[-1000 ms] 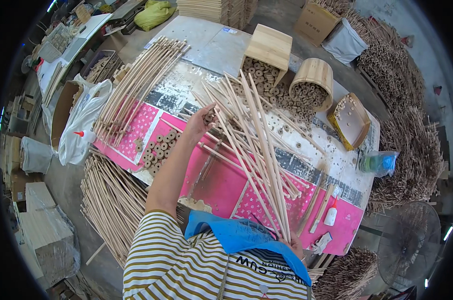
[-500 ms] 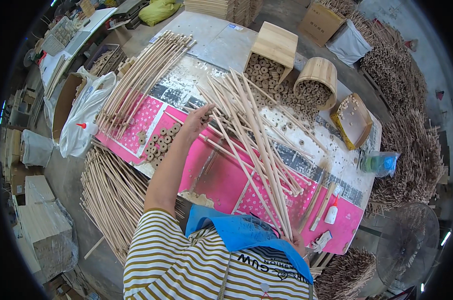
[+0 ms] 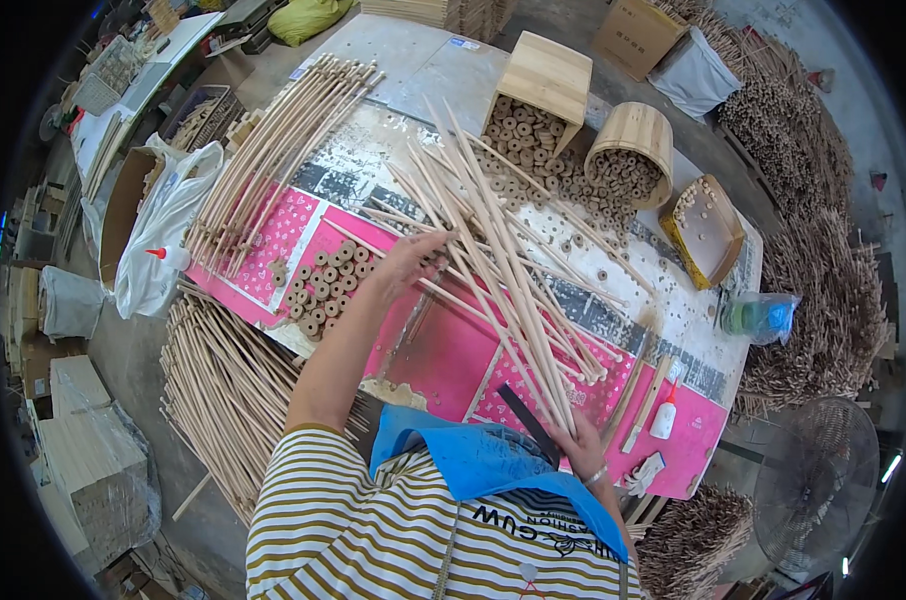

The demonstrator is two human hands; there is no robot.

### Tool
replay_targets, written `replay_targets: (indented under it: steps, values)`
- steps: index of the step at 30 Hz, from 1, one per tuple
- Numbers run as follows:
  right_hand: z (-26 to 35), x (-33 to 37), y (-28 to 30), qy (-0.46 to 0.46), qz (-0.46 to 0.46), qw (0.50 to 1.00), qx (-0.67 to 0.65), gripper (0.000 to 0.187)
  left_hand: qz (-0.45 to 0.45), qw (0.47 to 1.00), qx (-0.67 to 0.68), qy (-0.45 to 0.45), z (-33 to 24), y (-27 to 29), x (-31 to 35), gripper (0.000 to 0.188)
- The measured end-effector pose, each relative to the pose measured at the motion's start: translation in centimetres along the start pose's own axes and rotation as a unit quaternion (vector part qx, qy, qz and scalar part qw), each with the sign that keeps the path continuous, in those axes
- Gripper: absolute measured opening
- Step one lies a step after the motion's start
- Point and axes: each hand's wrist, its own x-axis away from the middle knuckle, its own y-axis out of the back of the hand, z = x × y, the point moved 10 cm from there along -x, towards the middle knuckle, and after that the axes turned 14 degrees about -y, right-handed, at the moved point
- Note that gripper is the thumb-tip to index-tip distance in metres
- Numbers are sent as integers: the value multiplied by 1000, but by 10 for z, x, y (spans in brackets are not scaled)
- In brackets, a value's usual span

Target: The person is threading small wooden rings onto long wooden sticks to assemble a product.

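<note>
My right hand (image 3: pixel 576 452) is closed around the lower ends of several long pale wooden sticks (image 3: pixel 513 290) by the table's near edge. They slant up and away to the left, over a loose pile of similar sticks (image 3: pixel 583 362). My left hand (image 3: pixel 415 264) reaches over the table to the left side of this bundle, its fingers curled next to the sticks. Something small and brown shows at its fingers, too hidden to name. Left of that hand, many round wooden rings with holes (image 3: pixel 325 285) lie on the pink covering. A dark flat strip (image 3: pixel 526 422) lies beside my right hand.
More rings spill from a square wooden bucket (image 3: pixel 543 80) and a round one (image 3: pixel 633 145). Knobbed sticks (image 3: pixel 283 150) lie far left. Glue bottles (image 3: pixel 663 418) (image 3: pixel 173 257), a glove (image 3: pixel 643 474), a yellow-sided tray (image 3: pixel 701 235) and a fan (image 3: pixel 818 485) stand around.
My left hand has moved right, toward the stick bundle. My right hand has come forward out from behind the blue apron, and the held sticks have shifted up and left with it.
</note>
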Motion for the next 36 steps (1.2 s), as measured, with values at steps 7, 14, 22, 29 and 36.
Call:
replay_targets:
  steps: [7,14,22,29,36]
  values:
    - [101,-65,0,174,-95,980,33,25,-5,1000,-2,-28,-4,-15,8,35]
    - [111,-73,37,157,-150,973,75,28,-99,993,29,-48,-7,47,11,31]
    - [49,-32,5,-32,56,997,-37,28,-146,974,149,-84,-10,87,-14,35]
    - [8,10,-12,-99,156,981,-56,23,-248,945,192,-92,3,150,-27,26]
    - [-22,25,-2,-157,147,971,-107,23,-273,939,189,-87,-17,142,-15,30]
